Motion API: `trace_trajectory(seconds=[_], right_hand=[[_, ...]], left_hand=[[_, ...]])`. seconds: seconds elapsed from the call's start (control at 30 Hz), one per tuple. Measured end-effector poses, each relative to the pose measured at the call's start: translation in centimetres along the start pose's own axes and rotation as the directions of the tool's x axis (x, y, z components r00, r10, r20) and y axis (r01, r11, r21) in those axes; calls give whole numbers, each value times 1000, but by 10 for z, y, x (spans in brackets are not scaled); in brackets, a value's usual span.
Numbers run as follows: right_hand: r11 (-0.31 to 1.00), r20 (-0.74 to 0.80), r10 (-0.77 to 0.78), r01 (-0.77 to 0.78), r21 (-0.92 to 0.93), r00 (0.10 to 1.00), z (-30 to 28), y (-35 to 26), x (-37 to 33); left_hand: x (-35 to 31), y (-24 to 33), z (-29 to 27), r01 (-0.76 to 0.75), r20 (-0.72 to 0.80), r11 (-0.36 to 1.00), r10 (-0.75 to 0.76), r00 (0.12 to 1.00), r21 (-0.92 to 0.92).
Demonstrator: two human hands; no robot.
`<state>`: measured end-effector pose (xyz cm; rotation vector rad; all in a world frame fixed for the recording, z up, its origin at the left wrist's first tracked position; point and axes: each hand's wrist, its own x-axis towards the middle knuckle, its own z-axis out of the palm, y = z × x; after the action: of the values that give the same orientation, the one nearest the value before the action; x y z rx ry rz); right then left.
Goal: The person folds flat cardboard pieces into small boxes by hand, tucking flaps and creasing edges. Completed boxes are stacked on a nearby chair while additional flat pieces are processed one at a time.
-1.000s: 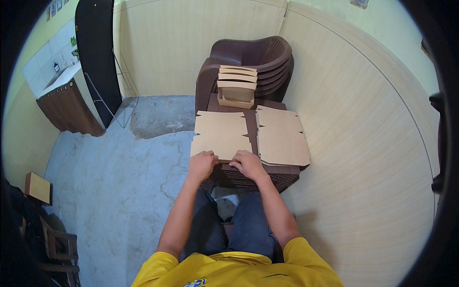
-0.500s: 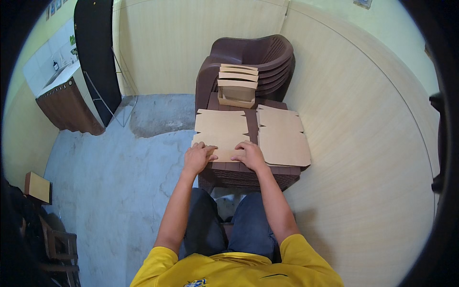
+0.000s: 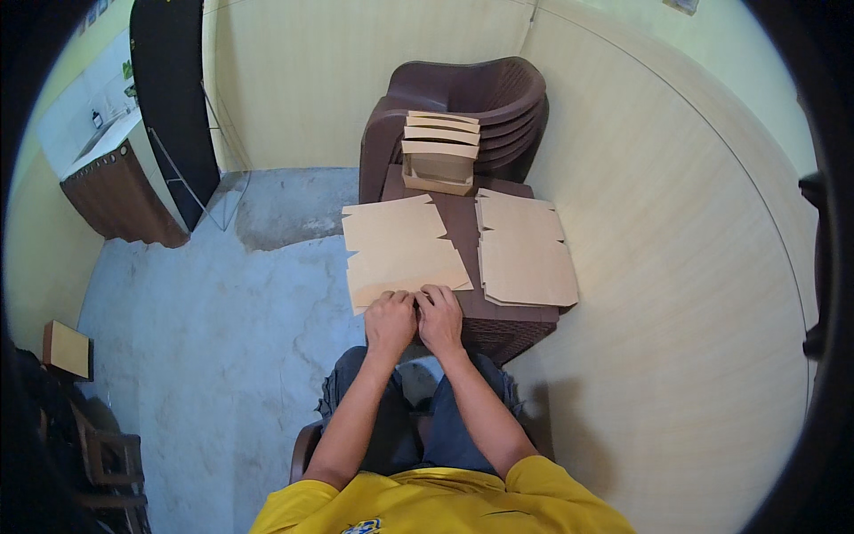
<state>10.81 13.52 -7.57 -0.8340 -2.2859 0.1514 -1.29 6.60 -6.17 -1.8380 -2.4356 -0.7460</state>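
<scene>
Overall: stacked brown chairs (image 3: 507, 84) behind a brown bench (image 3: 455, 212). Notched flat cardboard (image 3: 391, 230) lies skewed on the bench's left; a second cardboard stack (image 3: 527, 254) to its right, apart. Folded boxes (image 3: 439, 149) behind both. Left hand (image 3: 390, 322) and right hand (image 3: 439, 319) together at the notched cardboard's near edge, fingers curled; cannot tell whether either grip pinches it.

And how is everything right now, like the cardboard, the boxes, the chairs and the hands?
Left cardboard: flat, lying askew
Right cardboard: flat, piled up
Boxes: folded into shape, front one open
Chairs: stacked
Curtain: hanging, drawn across
Left hand: fingers curled at the left cardboard's near edge
Right hand: beside it, fingers curled too; grip hidden
</scene>
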Motion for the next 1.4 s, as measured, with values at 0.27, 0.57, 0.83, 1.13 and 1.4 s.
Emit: trace_trajectory(seconds=[0.27,0.57,0.83,1.13,1.4], right_hand=[[997,-37,-73,74,23,997,-12,8,-7],[988,-295,-123,89,-125,948,-13,45,-1],[991,-248,-18,-15,-129,969,-15,40,2],[982,-31,-120,123,140,992,24,-40,-3],[996,-52,-20,15,-84,998,0,48,-2]], left_hand=[[-33,-7,20,-144,-330,986,108,938,-88],[-46,-28,9,7,-416,1000,-13,909,-15],[-52,-43,-3,18,-448,1000,-23,894,-14],[-48,-51,-13,-75,-399,992,28,916,-102],[-47,-60,-20,-92,-367,993,59,928,-75]])
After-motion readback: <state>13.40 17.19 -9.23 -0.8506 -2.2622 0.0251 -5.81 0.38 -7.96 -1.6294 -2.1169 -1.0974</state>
